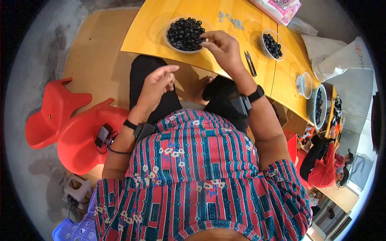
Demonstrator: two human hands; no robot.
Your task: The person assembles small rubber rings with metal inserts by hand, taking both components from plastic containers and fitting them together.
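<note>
A round clear bowl [165,40] full of black beads [183,32] sits near the edge of the yellow table. At its right rim, the thumb and forefinger of my right hand [223,47] close around a black bead [202,39]. My left hand [159,83] is raised above my lap, in front of the table edge and below the bowl. Its thumb and forefinger are pinched together; whatever may be between them is too small to make out. Black-bladed thread snips [250,63] lie on the table to the right of my right hand.
Small clear beads [233,21] lie loose on the table [148,20]. A second bowl of black beads [272,45], a small tub [304,85] and a large basin [319,106] stand rightward. Red chairs [80,138] are at left; a person in red [325,168] sits far right.
</note>
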